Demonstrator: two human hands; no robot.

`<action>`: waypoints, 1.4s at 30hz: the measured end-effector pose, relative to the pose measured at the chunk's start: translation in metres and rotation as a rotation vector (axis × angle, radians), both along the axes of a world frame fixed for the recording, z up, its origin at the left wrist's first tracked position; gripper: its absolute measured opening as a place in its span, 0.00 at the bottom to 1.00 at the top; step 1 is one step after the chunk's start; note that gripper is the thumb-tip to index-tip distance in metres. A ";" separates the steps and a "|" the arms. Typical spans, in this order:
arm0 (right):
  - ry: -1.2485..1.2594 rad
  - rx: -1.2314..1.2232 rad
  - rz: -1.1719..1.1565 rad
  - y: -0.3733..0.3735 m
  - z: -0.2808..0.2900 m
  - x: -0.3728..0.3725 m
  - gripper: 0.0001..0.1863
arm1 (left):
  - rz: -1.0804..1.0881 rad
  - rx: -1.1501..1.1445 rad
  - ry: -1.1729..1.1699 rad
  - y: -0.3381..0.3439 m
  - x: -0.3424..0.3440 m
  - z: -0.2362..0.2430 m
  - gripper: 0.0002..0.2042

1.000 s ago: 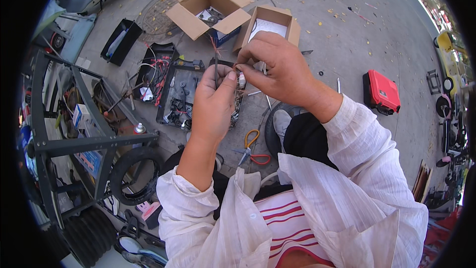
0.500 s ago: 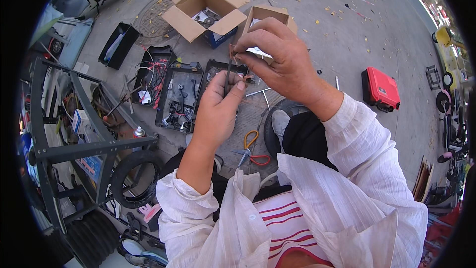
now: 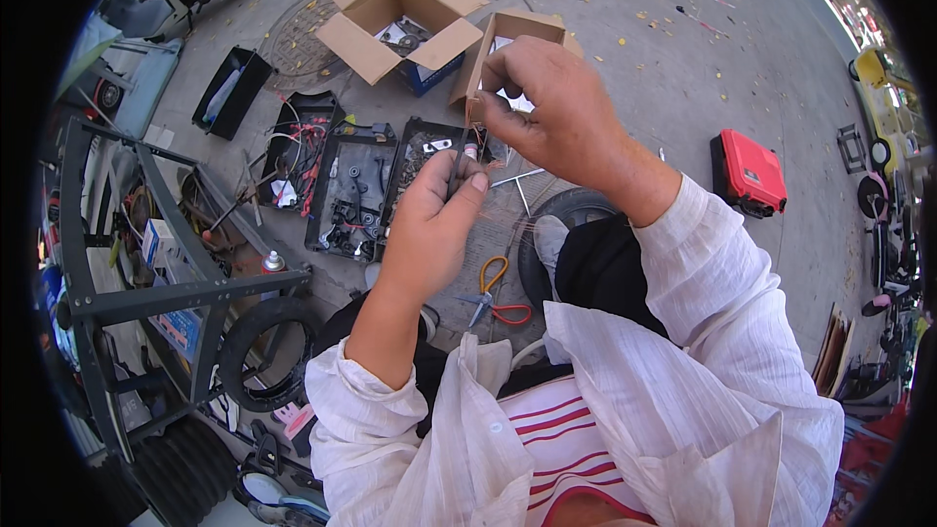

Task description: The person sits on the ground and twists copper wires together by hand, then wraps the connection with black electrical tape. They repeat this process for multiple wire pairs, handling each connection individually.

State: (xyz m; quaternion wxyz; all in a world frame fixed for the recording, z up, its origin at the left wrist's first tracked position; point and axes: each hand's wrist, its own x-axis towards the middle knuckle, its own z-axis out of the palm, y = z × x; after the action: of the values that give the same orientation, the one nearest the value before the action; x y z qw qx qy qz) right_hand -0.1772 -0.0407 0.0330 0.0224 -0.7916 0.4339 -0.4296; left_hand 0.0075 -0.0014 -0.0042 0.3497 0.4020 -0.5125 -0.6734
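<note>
Copper wire (image 3: pixel 472 112) (frayed, wispy); both hands (image 3: pixel 556 117) pinching.

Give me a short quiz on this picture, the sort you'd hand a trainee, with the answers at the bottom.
1. Which thing does the person's left hand grip?
a) a cup
b) a dark cable
c) a sponge

2. True or false: the red case lies to the right of the scissors.

3. Fill in the colour: one handle loop of the scissors is yellow-orange, the other is ____.

Key: 1. b; 2. true; 3. red.
</note>
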 end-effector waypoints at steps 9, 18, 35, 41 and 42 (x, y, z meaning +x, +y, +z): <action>-0.062 -0.211 -0.490 -0.020 0.007 -0.049 0.07 | 0.427 0.163 0.261 -0.018 0.017 -0.013 0.04; 0.200 0.234 0.243 0.006 0.001 0.005 0.08 | 0.368 0.132 0.374 -0.019 0.006 -0.008 0.04; 0.064 0.277 0.209 0.005 -0.002 0.011 0.08 | 0.209 0.155 0.311 -0.012 0.005 -0.003 0.03; -0.121 0.116 0.123 0.007 0.000 0.009 0.11 | 0.152 0.053 0.191 -0.007 0.001 0.000 0.05; -0.123 0.093 0.113 0.006 -0.002 0.008 0.13 | 0.129 0.050 0.171 -0.007 0.000 0.000 0.05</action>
State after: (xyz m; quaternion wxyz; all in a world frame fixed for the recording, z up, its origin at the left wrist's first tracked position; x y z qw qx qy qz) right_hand -0.1692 -0.0350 0.0313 0.1097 -0.7851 0.4060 -0.4547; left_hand 0.0079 -0.0082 -0.0038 0.4245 0.3839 -0.4370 -0.6938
